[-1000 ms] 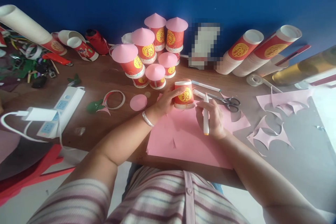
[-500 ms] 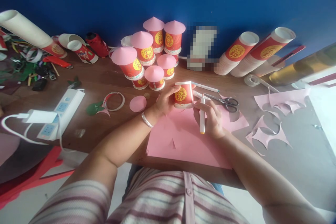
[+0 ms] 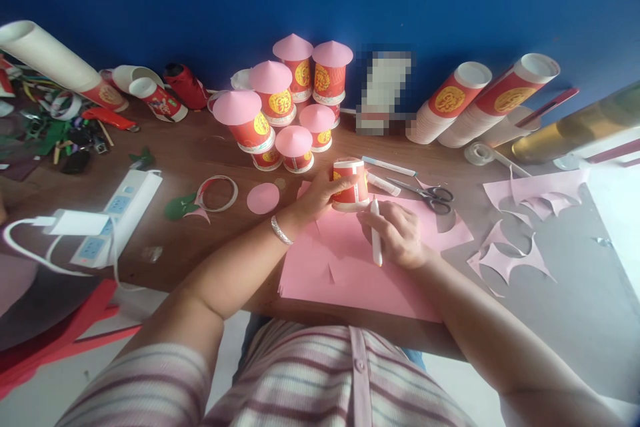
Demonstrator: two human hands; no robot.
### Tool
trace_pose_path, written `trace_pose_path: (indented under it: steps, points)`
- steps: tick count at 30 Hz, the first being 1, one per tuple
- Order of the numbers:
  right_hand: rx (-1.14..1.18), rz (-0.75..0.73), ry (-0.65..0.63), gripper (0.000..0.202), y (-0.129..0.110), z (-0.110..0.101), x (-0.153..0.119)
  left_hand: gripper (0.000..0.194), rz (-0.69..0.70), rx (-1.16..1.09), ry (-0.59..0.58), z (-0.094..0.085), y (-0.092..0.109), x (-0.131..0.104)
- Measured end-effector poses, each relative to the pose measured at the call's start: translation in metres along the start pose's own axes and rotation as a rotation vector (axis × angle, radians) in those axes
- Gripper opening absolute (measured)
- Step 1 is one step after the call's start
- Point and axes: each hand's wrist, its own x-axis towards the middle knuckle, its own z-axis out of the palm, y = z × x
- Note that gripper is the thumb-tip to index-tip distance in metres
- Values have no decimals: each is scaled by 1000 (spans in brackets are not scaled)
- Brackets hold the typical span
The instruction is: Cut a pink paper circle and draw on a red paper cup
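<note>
My left hand is closed around a red paper cup with a white seam strip facing me. The cup is upside down, its wider rim low, above pink paper sheets. In my right hand is a white marker, its tip up beside the cup's lower right edge. Whether the tip touches the cup I cannot tell. Behind the cup lie a glue stick, another pen and scissors.
Several red cups with pink paper cones stand at the back. Stacked paper cups lean against the wall on the right. Pink paper scraps lie right, a tape roll behind them. A power strip is at left.
The cup has turned in my left hand, so its seam now faces me instead of the yellow emblem. My right hand and the marker have shifted slightly left and down.
</note>
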Motion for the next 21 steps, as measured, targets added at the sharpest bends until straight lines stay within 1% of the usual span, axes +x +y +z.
trace_pose_path:
  steps: [2,5,7,11,16,21]
  points:
    - [43,37,10,32,-2,-2,1,36,-2,-24,-3,-1,-1,1]
    - [100,24,-31,34,-8,-7,6,36,-21,-40,21,-3,-5,2]
    - [119,6,-42,30,-12,-8,9,36,-24,-21,40,-5,-9,3]
    - [144,15,-11,21,-19,-6,11,35,-4,26,51,-7,-13,2]
    - [168,111,-9,19,-19,-4,8,36,-20,22,29,-5,-9,2]
    - [141,101,9,20,-18,-4,8,34,8,31,18,-1,-5,1]
